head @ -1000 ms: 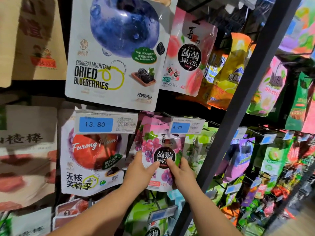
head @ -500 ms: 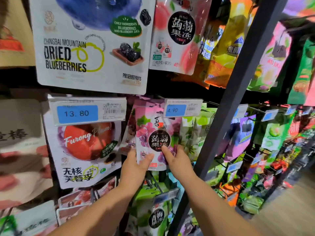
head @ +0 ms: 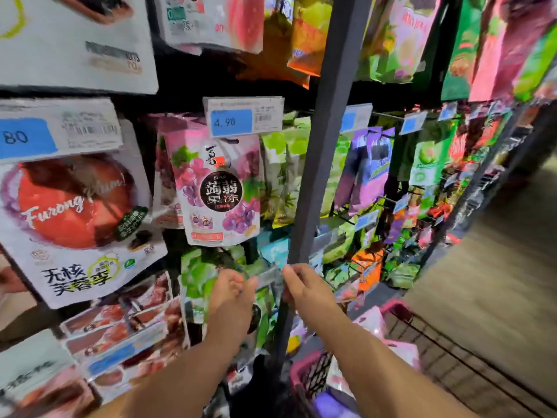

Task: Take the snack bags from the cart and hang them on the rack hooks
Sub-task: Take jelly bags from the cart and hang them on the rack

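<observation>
A purple grape jelly bag (head: 211, 188) hangs free on a rack hook under the 4.90 price tag (head: 244, 119). Both hands are below it at a clear tag holder (head: 268, 277) on the lower hook, in front of green bags (head: 199, 276). My left hand (head: 232, 297) has its fingers curled at the holder's left end. My right hand (head: 304, 289) pinches the right end. The image is blurred. The pink wire cart (head: 394, 309) stands at the lower right with pale bags (head: 370, 322) inside.
A dark upright rack post (head: 325, 152) runs just right of my hands. A large Furong plum bag (head: 75, 212) hangs at the left and colourful bags (head: 367, 170) fill the hooks at the right. Wooden floor (head: 488, 282) lies beyond the cart.
Both hands let go of the grape jelly bag, which now hangs on its hook, and dropped to the tag holder below. The view tilted down, so the cart came into sight.
</observation>
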A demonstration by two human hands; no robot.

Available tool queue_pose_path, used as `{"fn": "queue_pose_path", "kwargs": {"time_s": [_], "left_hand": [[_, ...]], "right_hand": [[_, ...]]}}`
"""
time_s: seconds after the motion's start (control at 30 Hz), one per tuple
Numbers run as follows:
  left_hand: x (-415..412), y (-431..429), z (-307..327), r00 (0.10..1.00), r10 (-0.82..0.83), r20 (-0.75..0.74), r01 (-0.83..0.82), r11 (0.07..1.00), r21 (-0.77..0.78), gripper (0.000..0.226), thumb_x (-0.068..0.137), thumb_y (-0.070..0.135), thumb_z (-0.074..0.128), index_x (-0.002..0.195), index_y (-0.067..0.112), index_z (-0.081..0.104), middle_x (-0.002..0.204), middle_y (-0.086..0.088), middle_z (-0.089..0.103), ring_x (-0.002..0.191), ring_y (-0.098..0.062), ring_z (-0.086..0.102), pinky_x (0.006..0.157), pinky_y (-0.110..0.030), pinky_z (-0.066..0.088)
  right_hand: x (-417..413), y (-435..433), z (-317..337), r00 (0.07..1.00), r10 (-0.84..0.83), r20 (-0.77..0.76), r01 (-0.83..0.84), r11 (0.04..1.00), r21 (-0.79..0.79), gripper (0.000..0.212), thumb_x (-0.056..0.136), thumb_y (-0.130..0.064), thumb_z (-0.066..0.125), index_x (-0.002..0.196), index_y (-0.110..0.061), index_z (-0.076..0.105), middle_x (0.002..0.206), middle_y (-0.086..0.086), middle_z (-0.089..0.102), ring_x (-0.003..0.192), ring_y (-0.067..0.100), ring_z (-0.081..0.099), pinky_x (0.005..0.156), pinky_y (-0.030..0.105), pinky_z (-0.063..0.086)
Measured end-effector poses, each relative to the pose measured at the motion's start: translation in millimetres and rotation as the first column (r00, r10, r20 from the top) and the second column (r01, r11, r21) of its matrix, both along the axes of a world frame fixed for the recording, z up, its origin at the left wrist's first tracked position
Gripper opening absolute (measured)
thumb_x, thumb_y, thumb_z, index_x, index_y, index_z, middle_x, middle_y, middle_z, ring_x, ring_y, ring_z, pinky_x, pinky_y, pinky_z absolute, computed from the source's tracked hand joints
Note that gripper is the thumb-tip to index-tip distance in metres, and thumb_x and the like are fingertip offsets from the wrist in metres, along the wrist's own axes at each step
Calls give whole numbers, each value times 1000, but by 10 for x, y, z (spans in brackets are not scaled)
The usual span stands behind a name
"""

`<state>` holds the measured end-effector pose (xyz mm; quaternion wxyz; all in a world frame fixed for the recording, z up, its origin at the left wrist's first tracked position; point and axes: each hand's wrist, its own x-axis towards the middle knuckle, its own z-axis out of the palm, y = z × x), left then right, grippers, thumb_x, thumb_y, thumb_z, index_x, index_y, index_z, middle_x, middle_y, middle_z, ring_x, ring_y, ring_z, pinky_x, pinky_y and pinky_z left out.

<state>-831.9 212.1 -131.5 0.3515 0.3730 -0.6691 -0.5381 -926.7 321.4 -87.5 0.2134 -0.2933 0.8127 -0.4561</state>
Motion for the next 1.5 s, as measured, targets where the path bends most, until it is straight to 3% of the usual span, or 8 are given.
{"fn": "queue_pose_path", "kwargs": {"time_s": [0.17,0.27,0.4,0.53,0.8,0.97,1.27,1.5], "left_hand": [[-94,378,-177,999,45,15,-38,944,-327,27,82,27,71,82,21,44,78,-6,50,76,-30,50,67,-40,42],[-182,727,-364,977,-150,153,195,920,-339,26,81,21,73,87,16,48,77,1,50,75,-19,46,68,-28,33],[-293,1036,-841,760,-442,477,614,730,-300,25,81,38,69,88,22,52,76,11,56,75,-11,54,70,-26,44],[-373,1083,-1150,522,-305,797,802,493,-336,31,88,55,54,97,25,52,103,5,57,104,-20,51,79,-33,35],[-486,992,-1455,259,-275,926,963,147,-225,28,97,47,32,103,32,55,99,12,60,110,-11,48,113,-43,18],[-549,954,-1391,174,-287,942,984,87,-155,34,98,50,26,116,38,52,98,10,64,106,-13,54,98,-42,24],[-537,935,-1461,192,-320,928,981,80,-176,39,98,54,22,124,38,46,92,8,66,103,-14,55,91,-37,20],[-524,906,-1550,224,-337,914,975,82,-209,55,87,61,2,112,35,44,85,10,67,94,-12,56,95,-36,20]], "right_hand": [[-150,649,-378,982,-160,98,158,987,33,35,94,-56,44,98,-24,58,88,2,64,88,27,63,81,42,49],[-225,1067,-660,969,-236,72,224,964,145,24,100,-43,45,90,-22,54,77,-6,58,75,20,58,68,33,44],[-276,1662,-1162,922,-370,119,334,911,243,31,98,-48,47,93,-19,58,88,3,65,82,25,64,86,39,50],[-306,2136,-1529,855,-483,188,397,845,359,34,97,-51,46,99,-19,58,95,8,68,89,27,67,87,41,52],[-399,2448,-1868,799,-578,167,446,755,480,31,97,-48,47,94,-18,53,103,11,66,95,33,64,88,43,52],[-534,2427,-1995,761,-636,126,498,698,514,21,90,-37,63,91,-17,55,105,14,64,99,34,62,86,42,52],[-800,2324,-2239,677,-708,203,519,654,550,62,84,-31,75,128,-4,41,122,15,56,114,34,55,83,34,43],[-812,2383,-2351,660,-692,292,512,700,499,38,65,-35,89,86,-15,64,74,2,70,66,19,61,65,33,50]]}}
